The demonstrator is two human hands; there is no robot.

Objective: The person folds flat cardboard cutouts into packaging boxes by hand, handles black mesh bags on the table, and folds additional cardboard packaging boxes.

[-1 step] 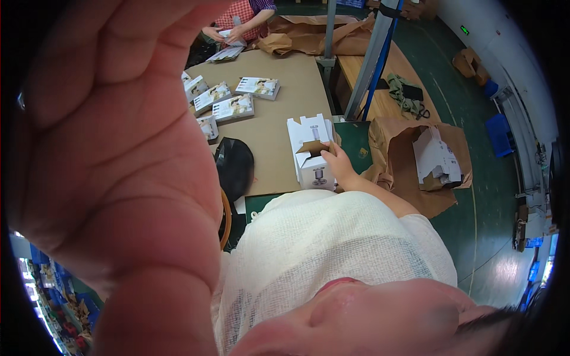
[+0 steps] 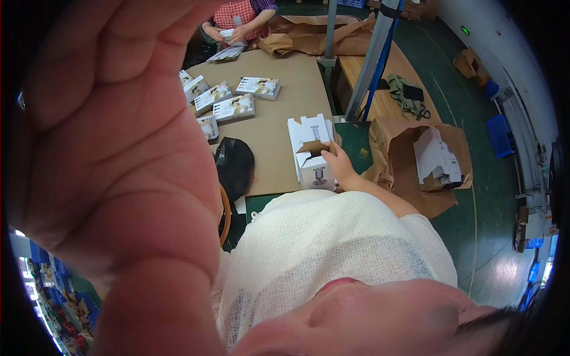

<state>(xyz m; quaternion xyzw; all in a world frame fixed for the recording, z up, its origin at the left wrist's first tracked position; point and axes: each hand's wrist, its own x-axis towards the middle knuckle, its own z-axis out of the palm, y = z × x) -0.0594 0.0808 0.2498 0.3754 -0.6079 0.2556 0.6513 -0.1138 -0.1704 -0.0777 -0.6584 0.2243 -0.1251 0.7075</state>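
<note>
Filling nine o'clock, nearest the lens: left hand (image 2: 124, 160), palm toward the camera, fingertips cut off by the edge, so whether its fingers are open or closed cannot be told; cream shirt (image 2: 332, 240), loosely woven, five o'clock; right hand (image 2: 339, 164), just off centre toward three o'clock, fingers gripping the upper edge of one upright white carton (image 2: 317, 178), top open, brown inside showing, grey device pictured on front; flat white pieces (image 2: 303, 129), just behind the carton, twelve to one o'clock; black rounded item (image 2: 236, 169), kind unclear, nine o'clock of centre; counter (image 2: 276, 136), tan-covered, under the carton; printed boxes (image 2: 233, 108), several, lying at eleven o'clock; brown paper (image 2: 436, 203), three o'clock, around further white cartons (image 2: 436, 155); grey post (image 2: 370, 65), one o'clock; green cloth (image 2: 404, 96), two o'clock; co-worker (image 2: 236, 13), between eleven and twelve o'clock, holding a small white item (image 2: 227, 34)
</note>
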